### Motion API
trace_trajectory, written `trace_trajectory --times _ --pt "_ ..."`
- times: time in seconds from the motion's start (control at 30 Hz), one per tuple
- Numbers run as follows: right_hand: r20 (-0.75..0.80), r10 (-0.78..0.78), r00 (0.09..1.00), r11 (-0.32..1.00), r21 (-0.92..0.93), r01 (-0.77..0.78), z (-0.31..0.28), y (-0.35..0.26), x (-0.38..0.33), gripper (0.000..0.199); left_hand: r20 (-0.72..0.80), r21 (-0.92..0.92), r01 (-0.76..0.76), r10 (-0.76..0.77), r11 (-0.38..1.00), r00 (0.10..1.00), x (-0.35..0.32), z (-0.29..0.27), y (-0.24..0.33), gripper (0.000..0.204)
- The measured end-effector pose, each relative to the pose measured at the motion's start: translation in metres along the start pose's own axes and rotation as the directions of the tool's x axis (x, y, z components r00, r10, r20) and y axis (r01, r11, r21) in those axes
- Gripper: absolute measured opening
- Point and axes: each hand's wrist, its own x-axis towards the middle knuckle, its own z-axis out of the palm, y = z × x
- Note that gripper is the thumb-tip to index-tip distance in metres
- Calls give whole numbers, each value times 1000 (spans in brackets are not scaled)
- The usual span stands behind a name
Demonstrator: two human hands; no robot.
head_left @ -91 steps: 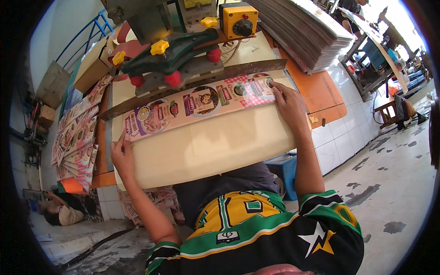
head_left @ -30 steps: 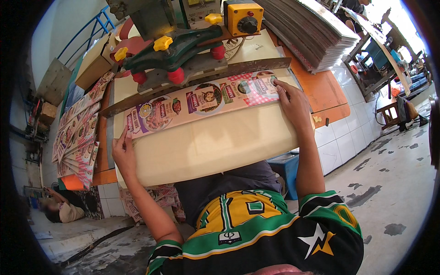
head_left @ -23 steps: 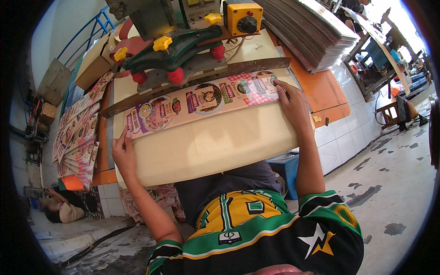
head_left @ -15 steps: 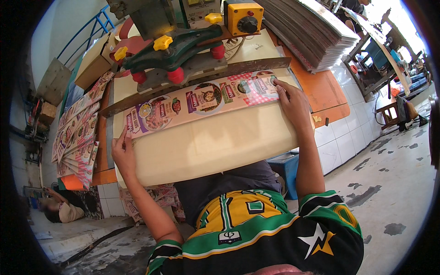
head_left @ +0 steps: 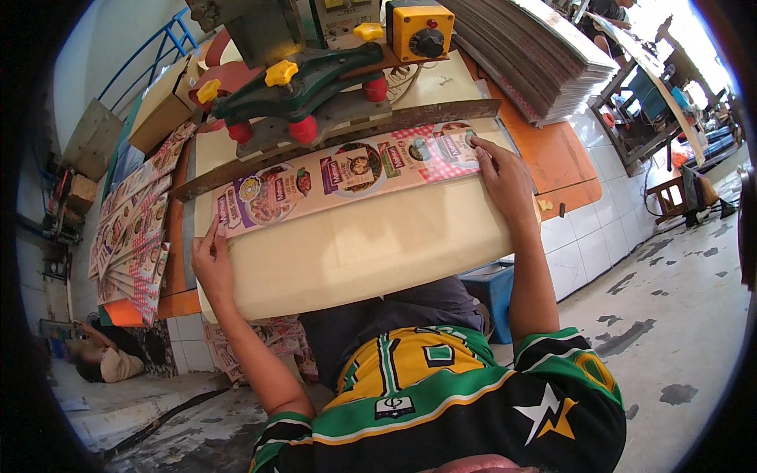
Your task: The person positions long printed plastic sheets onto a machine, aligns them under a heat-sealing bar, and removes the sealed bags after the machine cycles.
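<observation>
A long printed strip point(head_left: 322, 183), pink with food pictures and checkered patches, lies flat on a cream-coloured sheet point(head_left: 371, 244). Its far edge runs along a metal bar point(head_left: 418, 115) of a press. At the strip's left end my left hand point(head_left: 213, 254) is closed, thumb and forefinger pinching the corner. My right hand point(head_left: 501, 172) grips the opposite end, thumb on top and fingers curled at the edge. Above the bar sits the press's green bracket point(head_left: 315, 81) with red bushings and yellow knobs.
Fanned printed strips point(head_left: 138, 229) lie on the left of the orange table point(head_left: 564, 165). Stacked flat boards point(head_left: 524, 55) stand at the back right. A yellow control box point(head_left: 420, 31) has a black dial. A blue bin point(head_left: 493, 296) is below; another person point(head_left: 110, 355) is at far left.
</observation>
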Motion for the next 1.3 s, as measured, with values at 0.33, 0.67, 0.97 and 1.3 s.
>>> trace_trajectory --times 0.33,0.67,0.97,1.3 --pt "2 3 1000 1000 2 -3 -2 -2 0 29 20 21 13 -13 1000 1000 0 -2 4 33" --pt "-6 -8 1000 1000 -9 8 0 1 -1 29 7 -14 11 -11 1000 1000 -1 -2 6 34" --pt "-1 -6 1000 1000 3 6 0 0 0 29 7 26 7 -7 1000 1000 0 -2 5 34" --pt "13 23 1000 1000 1 -23 -2 -4 0 29 7 22 4 -4 1000 1000 -1 -2 4 34"
